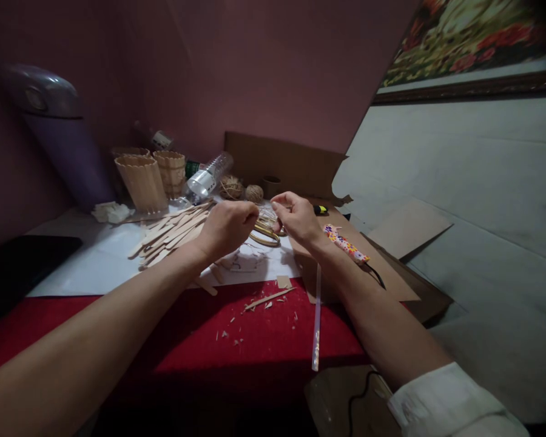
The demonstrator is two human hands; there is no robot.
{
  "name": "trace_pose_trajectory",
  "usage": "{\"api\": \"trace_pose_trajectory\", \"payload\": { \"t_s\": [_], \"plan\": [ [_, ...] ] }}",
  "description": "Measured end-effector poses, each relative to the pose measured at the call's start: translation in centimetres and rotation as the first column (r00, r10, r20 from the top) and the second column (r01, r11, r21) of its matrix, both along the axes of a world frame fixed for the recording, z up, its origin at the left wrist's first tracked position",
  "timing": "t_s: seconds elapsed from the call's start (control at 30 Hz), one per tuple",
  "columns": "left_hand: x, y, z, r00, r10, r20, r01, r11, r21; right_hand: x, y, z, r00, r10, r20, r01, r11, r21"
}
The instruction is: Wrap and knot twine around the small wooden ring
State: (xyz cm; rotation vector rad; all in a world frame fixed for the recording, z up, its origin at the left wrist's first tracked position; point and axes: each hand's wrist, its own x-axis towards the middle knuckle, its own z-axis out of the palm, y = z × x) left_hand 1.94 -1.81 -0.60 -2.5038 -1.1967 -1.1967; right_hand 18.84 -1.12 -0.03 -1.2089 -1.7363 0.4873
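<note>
My left hand (231, 223) is closed, back of the hand toward me, above the right end of a heap of flat wooden craft sticks (175, 233). Facing it across a small gap, my right hand (295, 220) has its fingers curled and thumb and forefinger pinched. Whatever either hand holds is too small or hidden to make out. Below and between them lie gold-coloured rings (266, 235) on white paper. A glue gun wrapped in flowered cloth (346, 244) rests beside my right forearm, and a clear glue stick (317, 321) overhangs the red cloth's edge.
Cups made of wooden sticks (141, 182), a plastic bottle (209, 176) and twine balls (254, 193) stand at the back. Brown cardboard (282, 161) leans behind. Splinters and a thin wood strip (269, 299) lie on red cloth (186, 334). A tall purple container (68, 139) stands left.
</note>
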Motion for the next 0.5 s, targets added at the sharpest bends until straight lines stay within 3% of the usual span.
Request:
{"api": "trace_pose_trajectory", "payload": {
  "t_s": [0.07,0.1,0.17,0.23,0.27,0.4,0.5],
  "plan": [
    [0.1,0.0,0.4,0.978,-0.026,0.205,0.070,0.975,-0.209,0.5,0.2,0.2,0.993,-0.078,0.086,0.065,0.986,0.154],
    [0.1,0.0,0.6,0.949,-0.030,0.314,0.141,0.931,-0.338,0.7,0.3,0.3,0.989,-0.104,0.105,0.080,0.974,0.214],
    [0.1,-0.2,1.0,0.853,-0.002,0.523,0.353,0.739,-0.574,0.9,0.5,0.4,0.986,-0.121,0.114,0.083,0.953,0.292],
    [0.1,-0.2,1.3,0.732,0.061,0.678,0.543,0.549,-0.636,0.9,0.7,0.4,0.986,-0.123,0.112,0.078,0.938,0.337],
    [0.1,-0.2,1.3,0.675,0.099,0.732,0.601,0.503,-0.622,0.8,0.6,0.4,0.986,-0.132,0.105,0.086,0.927,0.366],
    [-0.2,0.2,1.1,0.520,0.205,0.829,0.678,0.491,-0.547,0.0,-0.6,0.5,0.988,-0.151,0.024,0.123,0.876,0.467],
    [-0.3,0.3,1.0,0.492,0.221,0.842,0.680,0.506,-0.530,-1.2,-1.9,0.2,1.000,0.019,0.023,-0.025,0.941,0.337]
  ]
}}
